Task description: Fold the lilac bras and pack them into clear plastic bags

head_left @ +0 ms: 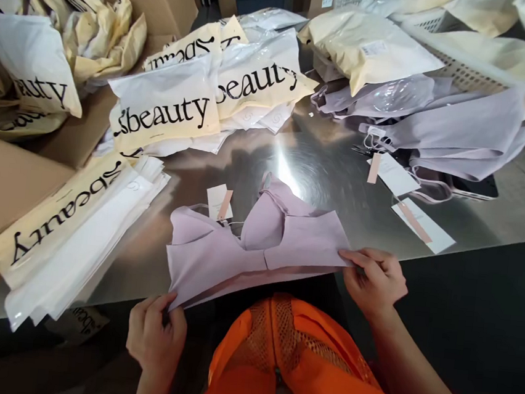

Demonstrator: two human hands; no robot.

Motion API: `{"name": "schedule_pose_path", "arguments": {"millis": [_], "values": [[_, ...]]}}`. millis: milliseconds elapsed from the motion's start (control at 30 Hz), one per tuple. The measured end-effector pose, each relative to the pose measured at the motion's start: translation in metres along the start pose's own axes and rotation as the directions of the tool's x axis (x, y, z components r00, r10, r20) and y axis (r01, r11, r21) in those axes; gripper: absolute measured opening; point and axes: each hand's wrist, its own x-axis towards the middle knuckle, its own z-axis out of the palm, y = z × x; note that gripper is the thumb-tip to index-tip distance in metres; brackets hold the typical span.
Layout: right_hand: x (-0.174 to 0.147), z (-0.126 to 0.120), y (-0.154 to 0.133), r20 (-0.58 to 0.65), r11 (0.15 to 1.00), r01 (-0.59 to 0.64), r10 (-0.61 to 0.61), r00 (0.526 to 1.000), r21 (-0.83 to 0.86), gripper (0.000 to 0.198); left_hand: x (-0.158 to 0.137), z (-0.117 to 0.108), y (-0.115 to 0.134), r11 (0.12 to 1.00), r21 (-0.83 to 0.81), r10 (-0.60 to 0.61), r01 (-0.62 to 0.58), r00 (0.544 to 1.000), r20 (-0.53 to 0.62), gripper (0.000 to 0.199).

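“Since the stainless-steel table [190,171] takes up most of the view, let's start from there. What comes next in size?”

“An open cardboard box [7,191] at the left, heaped with cream-and-white mailer bags [36,70] printed in black. After that, the white perforated plastic baskets [460,67] at the far right, with bulging mailers lying over them.”

“And the flat mailers?”

“A far stack of mailers [169,104] sits near the middle, with ‘beauty’ readable on the top ones. A near stack of mailers [83,223] slants toward the table's near edge, just beside the box.”

“Any garments?”

“A pile of lilac bras [468,130] lies at the right. Well apart from it, one lilac bra [262,222] is at the near edge of the table, between the hands, its cups toward the far side and its band toward the person.”

“How are the fingers set?”

“The left hand [157,329] pinches one end of the band between thumb and index finger. The right hand [378,279] pinches the other end, its remaining fingers curled in.”

“Smallest of all?”

“A white hang tag [214,198] with a pink strip, just beyond the bra, and similar loose-hanging tags [397,174] by the pile.”
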Motion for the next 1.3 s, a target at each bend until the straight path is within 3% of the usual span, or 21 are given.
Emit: {"name": "schedule_pose_path", "arguments": {"millis": [133,267,333,400,500,600,700,800,900,967,1167,1300], "values": [[0.005,0.002,-0.004,0.011,0.992,-0.097,0.097,0.995,0.083,0.018,0.005,0.001,0.001,0.998,0.026,-0.051,0.05,0.999,0.02,0.024],[0.036,0.003,-0.004,0.01,0.973,-0.14,0.14,0.99,0.184,0.013,0.041,-0.003,-0.008,1.0,-0.016,0.007,-0.008,0.998,-0.058,0.024],[0.064,0.001,0.001,0.017,0.957,-0.043,0.039,0.999,0.286,0.02,0.071,-0.011,-0.015,0.985,-0.097,0.139,-0.144,0.989,-0.056,0.019],[0.096,-0.003,0.007,0.017,0.897,0.16,-0.183,0.983,0.411,0.021,0.101,-0.021,-0.02,0.923,-0.192,0.344,-0.334,0.939,0.02,0.017],[0.138,-0.013,0.015,0.144,0.782,0.373,-0.499,0.854,0.499,0.024,0.132,-0.036,-0.019,0.839,-0.194,0.542,-0.508,0.815,0.205,0.032],[0.156,-0.019,0.021,0.331,0.782,0.392,-0.578,0.746,0.484,0.03,0.138,-0.044,-0.012,0.8,-0.142,0.586,-0.583,0.708,0.395,0.046],[0.151,-0.02,0.025,0.367,0.735,0.464,-0.66,0.656,0.494,0.04,0.129,-0.047,-0.007,0.767,-0.165,0.614,-0.62,0.634,0.47,0.037],[0.139,-0.021,0.024,0.348,0.676,0.568,-0.733,0.584,0.47,0.046,0.118,-0.049,-0.006,0.828,-0.094,0.516,-0.553,0.683,0.517,0.03],[0.13,-0.027,0.018,0.401,0.736,0.571,-0.677,0.617,0.365,0.036,0.111,-0.051,-0.007,0.908,-0.02,0.363,-0.419,0.761,0.538,0.027],[0.127,-0.035,0.012,0.433,0.774,0.55,-0.632,0.643,0.313,0.03,0.109,-0.053,-0.008,0.933,-0.017,0.311,-0.361,0.779,0.545,0.029],[0.128,-0.051,0.0,0.529,0.824,0.527,-0.548,0.648,0.208,0.026,0.109,-0.058,-0.004,0.921,0.025,0.288,-0.389,0.723,0.627,0.029],[0.127,-0.049,0.0,0.524,0.823,0.525,-0.553,0.648,0.219,0.024,0.109,-0.059,0.003,0.914,0.027,0.299,-0.405,0.717,0.629,0.026]]}}
